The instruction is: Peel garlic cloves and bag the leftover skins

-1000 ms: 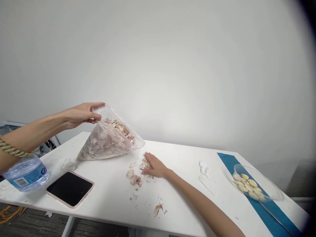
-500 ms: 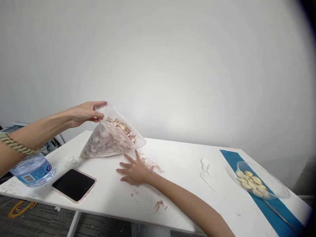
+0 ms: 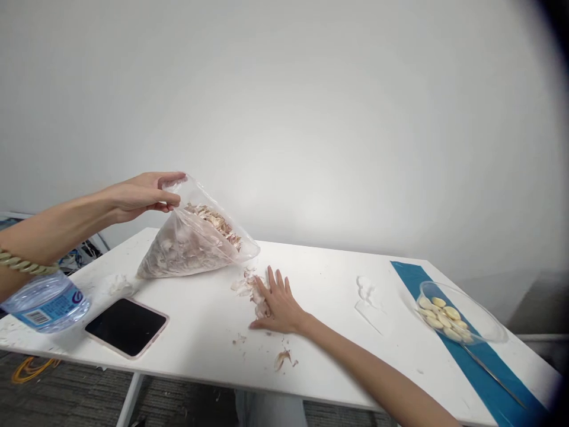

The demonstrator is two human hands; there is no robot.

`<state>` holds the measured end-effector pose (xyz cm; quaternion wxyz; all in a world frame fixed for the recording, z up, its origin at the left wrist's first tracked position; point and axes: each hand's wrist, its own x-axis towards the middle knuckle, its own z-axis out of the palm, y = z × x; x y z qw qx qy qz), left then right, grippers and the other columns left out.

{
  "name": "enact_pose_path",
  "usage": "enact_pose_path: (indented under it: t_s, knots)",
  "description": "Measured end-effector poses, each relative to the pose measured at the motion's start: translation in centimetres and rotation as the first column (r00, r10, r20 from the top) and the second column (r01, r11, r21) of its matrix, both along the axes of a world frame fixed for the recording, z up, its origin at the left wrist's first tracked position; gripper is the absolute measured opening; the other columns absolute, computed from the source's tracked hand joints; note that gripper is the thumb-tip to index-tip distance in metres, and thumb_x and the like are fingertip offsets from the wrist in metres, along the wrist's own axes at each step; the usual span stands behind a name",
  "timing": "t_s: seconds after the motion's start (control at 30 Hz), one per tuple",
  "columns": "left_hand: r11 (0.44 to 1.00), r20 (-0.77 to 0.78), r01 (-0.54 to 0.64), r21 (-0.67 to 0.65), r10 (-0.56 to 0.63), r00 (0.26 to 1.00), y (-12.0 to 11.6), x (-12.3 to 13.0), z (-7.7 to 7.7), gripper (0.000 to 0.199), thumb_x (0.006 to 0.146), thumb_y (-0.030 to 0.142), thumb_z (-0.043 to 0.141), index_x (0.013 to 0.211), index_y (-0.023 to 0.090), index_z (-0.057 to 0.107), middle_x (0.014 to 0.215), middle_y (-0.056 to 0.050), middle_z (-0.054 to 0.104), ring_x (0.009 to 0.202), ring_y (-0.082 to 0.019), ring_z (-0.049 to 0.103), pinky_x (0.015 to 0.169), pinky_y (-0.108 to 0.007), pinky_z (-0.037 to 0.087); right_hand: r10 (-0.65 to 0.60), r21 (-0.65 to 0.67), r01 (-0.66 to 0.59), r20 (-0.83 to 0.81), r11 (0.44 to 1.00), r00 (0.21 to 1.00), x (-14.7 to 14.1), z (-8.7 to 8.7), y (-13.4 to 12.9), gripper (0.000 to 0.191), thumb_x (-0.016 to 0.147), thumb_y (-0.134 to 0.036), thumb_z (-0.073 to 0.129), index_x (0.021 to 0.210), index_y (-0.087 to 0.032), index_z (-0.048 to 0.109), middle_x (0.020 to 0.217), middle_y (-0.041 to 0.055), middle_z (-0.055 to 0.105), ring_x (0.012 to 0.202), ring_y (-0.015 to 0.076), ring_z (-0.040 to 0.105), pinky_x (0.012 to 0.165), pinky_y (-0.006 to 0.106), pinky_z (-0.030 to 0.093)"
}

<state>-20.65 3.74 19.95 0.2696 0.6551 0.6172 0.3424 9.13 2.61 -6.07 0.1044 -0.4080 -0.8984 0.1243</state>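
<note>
The left hand (image 3: 140,196) pinches the edge of a plastic bag (image 3: 186,243). The right hand (image 3: 280,308) lies spread against loose garlic skins (image 3: 244,286)

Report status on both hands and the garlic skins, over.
Left hand pinching top edge of clear plastic bag. Right hand spread against loose garlic skins. Water bottle and phone off to the left.

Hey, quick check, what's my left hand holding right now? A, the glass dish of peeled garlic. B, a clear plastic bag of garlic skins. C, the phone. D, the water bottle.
B. The left hand pinches the top edge of the clear plastic bag, which holds papery garlic skins.
</note>
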Motion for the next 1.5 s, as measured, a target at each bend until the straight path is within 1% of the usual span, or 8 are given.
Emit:
enact_pose_path:
  t_s: [0.17, 0.33, 0.57, 0.8, 1.1, 1.2, 1.33, 1.5]
  knots:
    - [1.000, -0.005, -0.018, -0.002, 0.018, 1.000, 0.1, 0.1, 0.1, 0.086, 0.063, 0.017, 0.066, 0.143, 0.015, 0.034, 0.146, -0.010, 0.037, 0.069, -0.006, 0.045, 0.057, -0.019, 0.041, 0.109, 0.007, -0.109, -0.004, 0.994, 0.994, -3.8, 0.3, 3.0, 0.109, 0.059, -0.085, 0.050, 0.148, -0.036, 0.008, 0.153, 0.0127, -0.020, 0.134, 0.0507, -0.016, 0.099, 0.073, -0.002]
    - [1.000, -0.037, -0.024, -0.017, 0.023, 0.999, 0.0, 0.0, 0.3, 0.085, 0.065, 0.017, 0.063, 0.144, 0.016, 0.031, 0.143, -0.010, 0.041, 0.067, -0.006, 0.045, 0.057, -0.019, 0.041, 0.266, 0.050, -0.265, -0.018, 0.963, 0.964, -6.1, 0.2, 5.1, 0.078, 0.073, -0.078, 0.044, 0.141, -0.042, 0.030, 0.155, 0.0083, 0.013, 0.139, 0.0428, 0.009, 0.105, 0.065, 0.012]
    - [0.999, 0.016, -0.043, -0.001, 0.043, 0.999, 0.3, -0.3, 0.2, 0.083, 0.065, 0.016, 0.066, 0.142, 0.016, 0.035, 0.143, -0.009, 0.040, 0.067, -0.005, 0.045, 0.057, -0.019, 0.041, 0.420, 0.273, -0.396, -0.034, 0.877, 0.907, -6.4, -0.6, 5.4, 0.037, 0.097, -0.039, 0.036, 0.120, -0.020, 0.059, 0.126, 0.0065, 0.055, 0.117, 0.0188, 0.045, 0.104, 0.034, 0.033]
    - [0.999, 0.008, -0.033, 0.005, 0.033, 0.999, 0.3, -0.3, 0.1, 0.083, 0.064, 0.015, 0.066, 0.141, 0.016, 0.037, 0.142, -0.009, 0.042, 0.063, -0.004, 0.045, 0.055, -0.020, 0.040, 0.351, 0.255, -0.354, 0.057, 0.900, 0.935, -6.3, -0.6, 4.1, 0.034, 0.099, -0.033, 0.032, 0.098, -0.012, 0.059, 0.100, 0.0126, 0.061, 0.087, 0.0202, 0.056, 0.076, 0.033, 0.046]
    - [0.999, -0.048, 0.027, -0.026, -0.028, 0.998, -0.5, 0.2, -0.2, 0.090, 0.060, 0.017, 0.064, 0.145, 0.018, 0.032, 0.146, -0.012, 0.037, 0.066, -0.009, 0.048, 0.053, -0.022, 0.040, 0.266, 0.236, -0.281, 0.096, 0.930, 0.959, -3.1, -0.7, 3.1, 0.035, 0.098, -0.033, 0.035, 0.084, -0.013, 0.060, 0.073, 0.0102, 0.065, 0.059, 0.0183, 0.059, 0.057, 0.030, 0.042]
    - [0.998, -0.103, 0.057, -0.036, -0.061, 0.993, -0.8, 0.3, -0.1, 0.094, 0.058, 0.020, 0.064, 0.146, 0.021, 0.031, 0.148, -0.009, 0.035, 0.081, -0.016, 0.055, 0.054, -0.021, 0.042, 0.204, 0.270, -0.187, -0.037, 0.945, 0.978, -1.1, 1.2, 2.8, 0.040, 0.098, -0.037, 0.031, 0.075, -0.015, 0.055, 0.060, 0.0055, 0.059, 0.049, 0.0145, 0.051, 0.051, 0.026, 0.034]
    - [0.995, -0.124, 0.092, -0.027, -0.095, 0.988, -1.6, 0.8, 0.1, 0.098, 0.056, 0.026, 0.065, 0.147, 0.024, 0.028, 0.149, -0.009, 0.033, 0.089, -0.021, 0.059, 0.058, -0.023, 0.044, 0.112, 0.320, -0.009, -0.305, 0.947, 0.946, -0.7, 7.5, 3.3, 0.048, 0.100, -0.043, 0.015, 0.074, -0.017, 0.046, 0.054, -0.0007, 0.045, 0.045, 0.0103, 0.038, 0.049, 0.024, 0.029]
    - [0.995, -0.081, 0.089, -0.044, -0.093, 0.992, -1.9, 1.6, -0.1, 0.101, 0.055, 0.027, 0.065, 0.148, 0.024, 0.025, 0.141, -0.012, 0.043, 0.076, -0.018, 0.059, 0.055, -0.025, 0.041, 0.132, 0.319, 0.087, -0.605, 0.944, 0.785, -7.9, 15.8, 5.5, 0.042, 0.099, -0.044, 0.021, 0.075, -0.018, 0.043, 0.060, -0.0029, 0.042, 0.054, 0.0090, 0.043, 0.056, 0.021, 0.032]
